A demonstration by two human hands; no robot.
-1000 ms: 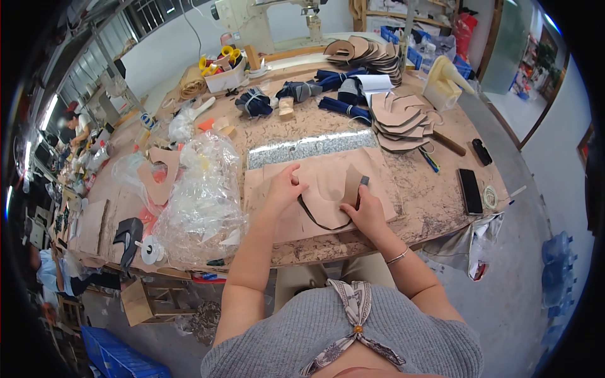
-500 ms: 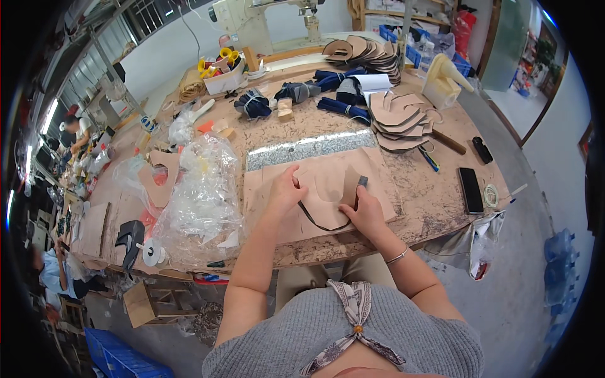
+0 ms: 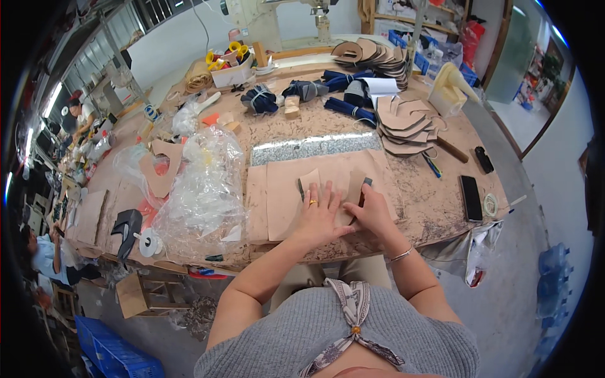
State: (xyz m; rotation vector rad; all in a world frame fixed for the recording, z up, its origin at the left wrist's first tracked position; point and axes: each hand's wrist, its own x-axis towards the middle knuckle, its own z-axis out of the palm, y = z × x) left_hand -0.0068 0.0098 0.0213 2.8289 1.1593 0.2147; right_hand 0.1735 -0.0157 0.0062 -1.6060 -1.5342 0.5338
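Observation:
A curved, U-shaped tan piece [image 3: 309, 181] with a dark underside and edge lies on tan sheets [image 3: 280, 211] at the bench's front; they look like leather. My left hand [image 3: 318, 217] rests flat on the piece, fingers stretched and slightly apart, hiding its middle. At its right end, my right hand [image 3: 370, 211] is closed with thumb and fingers around the edge, where a small dark grey part [image 3: 367, 182] sticks up. Whether that grey part is the piece's turned-up end or a separate thing, I cannot tell. A speckled grey slab [image 3: 315, 150] shows behind the sheets.
Left lies crumpled clear plastic [image 3: 208, 189], a tan cutout [image 3: 161, 170] and a black tape dispenser [image 3: 128, 232]. Behind are dark blue bundles [image 3: 259, 99]. Stacked tan pieces [image 3: 406, 126], a wooden-handled tool [image 3: 452, 150] and a phone [image 3: 470, 198] lie right. A sewing machine [image 3: 283, 25] stands behind.
My left hand has moved right and down from the piece's left end and now lies flat on it. The piece now lies flatter. My right hand has stayed at the right end.

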